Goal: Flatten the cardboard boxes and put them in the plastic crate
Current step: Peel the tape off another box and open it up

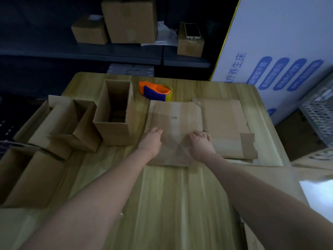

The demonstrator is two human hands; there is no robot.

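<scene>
Left hand point(151, 140), right hand point(201, 143) on cardboard point(175, 114)

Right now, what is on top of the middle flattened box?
On the flattened box rest the left hand, near its left edge, and the right hand, at its right edge. The cardboard beneath them is covered.

Right edge cuts off plastic crate point(319, 112); print on flattened box point(173, 123) unreadable.

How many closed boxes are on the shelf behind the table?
3: small box at left, tall box beside it, third box at right under a phone. Others may hide.
</scene>
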